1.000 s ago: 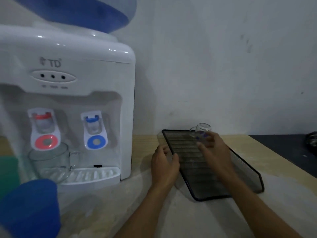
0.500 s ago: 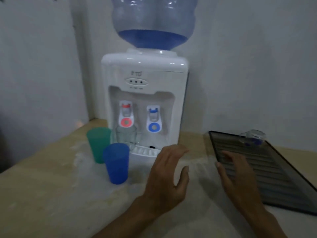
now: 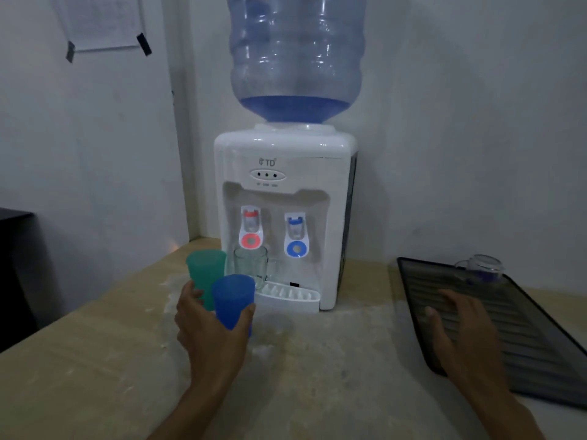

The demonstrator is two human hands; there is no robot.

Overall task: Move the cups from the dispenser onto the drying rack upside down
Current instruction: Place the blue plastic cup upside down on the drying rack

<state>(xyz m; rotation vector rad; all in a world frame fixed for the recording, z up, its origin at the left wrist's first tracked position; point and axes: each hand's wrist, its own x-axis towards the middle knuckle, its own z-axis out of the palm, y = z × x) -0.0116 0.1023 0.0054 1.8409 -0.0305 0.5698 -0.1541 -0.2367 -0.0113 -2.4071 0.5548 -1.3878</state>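
A white water dispenser (image 3: 330,173) stands at the back of the table. A clear glass mug (image 3: 251,267) sits upright under its red tap. In front of it stand a green cup (image 3: 203,271) and a blue cup (image 3: 233,301). My left hand (image 3: 206,325) wraps around the blue cup, thumb on its right side. On the right lies a dark mesh drying rack (image 3: 521,328). A small clear glass cup (image 3: 484,268) rests upside down at its far end. My right hand (image 3: 460,325) lies flat on the rack, fingers spread, holding nothing.
A large blue water bottle (image 3: 297,58) tops the dispenser. The white drip tray (image 3: 286,296) juts out at its base. A paper (image 3: 101,23) is taped to the left wall. A dark object (image 3: 16,265) stands at the far left edge.
My left hand has reached forward and left and closed around the blue cup. My right hand left the glass cup on the rack and now rests flat on the mesh. The view pulled back.
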